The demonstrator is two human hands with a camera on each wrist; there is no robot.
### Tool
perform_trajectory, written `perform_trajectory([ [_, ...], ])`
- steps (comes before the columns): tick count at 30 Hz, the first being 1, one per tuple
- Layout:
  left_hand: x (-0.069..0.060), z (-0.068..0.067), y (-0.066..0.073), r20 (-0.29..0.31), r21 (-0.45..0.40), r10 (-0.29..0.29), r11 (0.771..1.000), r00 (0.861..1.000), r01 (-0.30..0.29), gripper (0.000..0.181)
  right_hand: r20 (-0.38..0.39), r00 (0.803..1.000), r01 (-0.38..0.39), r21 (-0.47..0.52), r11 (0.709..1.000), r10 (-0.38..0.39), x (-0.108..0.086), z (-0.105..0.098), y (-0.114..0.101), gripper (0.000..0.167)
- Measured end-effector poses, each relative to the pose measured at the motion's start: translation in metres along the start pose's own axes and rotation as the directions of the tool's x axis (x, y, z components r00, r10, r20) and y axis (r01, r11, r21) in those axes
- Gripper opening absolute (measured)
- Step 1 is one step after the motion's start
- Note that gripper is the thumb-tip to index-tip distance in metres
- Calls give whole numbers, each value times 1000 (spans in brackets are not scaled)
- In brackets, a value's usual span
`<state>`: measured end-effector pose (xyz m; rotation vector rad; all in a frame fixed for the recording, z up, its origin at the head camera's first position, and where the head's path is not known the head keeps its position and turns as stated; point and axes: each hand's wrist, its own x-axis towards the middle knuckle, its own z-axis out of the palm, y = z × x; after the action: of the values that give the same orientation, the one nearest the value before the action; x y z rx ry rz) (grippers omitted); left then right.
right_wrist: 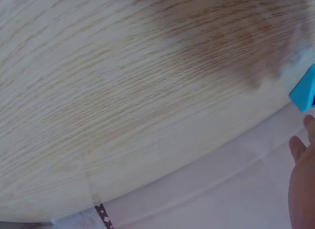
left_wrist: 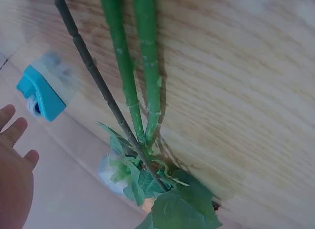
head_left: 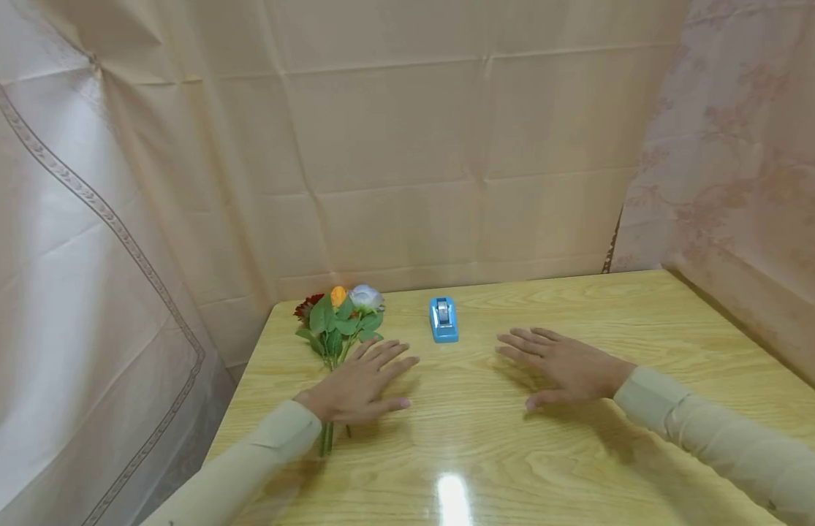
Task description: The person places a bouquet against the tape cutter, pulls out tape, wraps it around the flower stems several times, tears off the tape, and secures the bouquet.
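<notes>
Artificial flowers [head_left: 344,321] lie at the table's left, with a dark red, an orange and a pale lilac bloom among green leaves. Over their stems hovers my left hand [head_left: 361,383], fingers spread and holding nothing. The left wrist view shows the green stems [left_wrist: 147,66] close by, with the left hand [left_wrist: 15,179] at the edge. A blue tape dispenser [head_left: 444,320] stands near the back middle, between the hands and beyond them. My right hand [head_left: 565,365] is held above the table to its right, fingers extended, nothing in it. Only part of that hand [right_wrist: 302,184] shows in the right wrist view.
The wood-grain table [head_left: 512,453] ends at a back edge against a hanging beige cloth [head_left: 394,146]. More patterned cloth [head_left: 762,183] hangs on the right, and a pale cloth with a decorative band [head_left: 71,256] on the left.
</notes>
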<state>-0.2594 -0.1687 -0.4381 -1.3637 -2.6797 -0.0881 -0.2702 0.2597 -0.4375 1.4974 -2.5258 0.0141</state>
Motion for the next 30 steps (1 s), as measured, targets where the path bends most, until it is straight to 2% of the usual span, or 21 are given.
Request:
perform_trajectory([
  [3, -1, -3, -3, -76, -16, 19, 1000, 997, -20, 49, 28, 999, -30, -3, 1000, 30, -1, 0, 0, 89],
  [5, -3, -6, -6, -138, -12, 25, 1000, 990, -27, 32, 34, 998, -52, -3, 999, 52, 0, 0, -1, 78],
  [8, -8, -11, -14, -184, 22, 16, 1000, 983, -12, 12, 4, 999, -39, -3, 999, 39, 3, 1, -3, 60],
  [9, -11, -14, -18, -179, 26, 5, 1000, 984, -1, 11, -13, 1000, -23, -3, 1000, 23, 5, 1, -3, 54],
  [12, -22, -22, -33, -121, 71, 7, 997, 993, 2, 29, -60, 998, 36, -26, 999, -37, 10, 3, -6, 42],
  [15, -34, -30, -48, -51, 171, 44, 985, 998, -35, 48, -83, 995, 60, -39, 997, -63, 12, 5, -8, 37],
  [17, -42, -34, -57, -15, 274, 83, 959, 996, -75, 50, -83, 995, 59, -34, 998, -62, 14, 6, -10, 37],
  [21, -54, -33, -71, 55, 444, 153, 881, 987, -161, 50, -56, 997, 43, -4, 999, -43, 16, 6, -12, 38],
  [27, -59, -26, -81, 154, 571, 201, 781, 967, -253, 58, -50, 998, 40, 9, 999, -39, 22, 0, -15, 36],
  [30, -58, -24, -83, 204, 638, 221, 708, 954, -301, 54, -40, 998, 39, 29, 999, -38, 25, -2, -17, 35],
])
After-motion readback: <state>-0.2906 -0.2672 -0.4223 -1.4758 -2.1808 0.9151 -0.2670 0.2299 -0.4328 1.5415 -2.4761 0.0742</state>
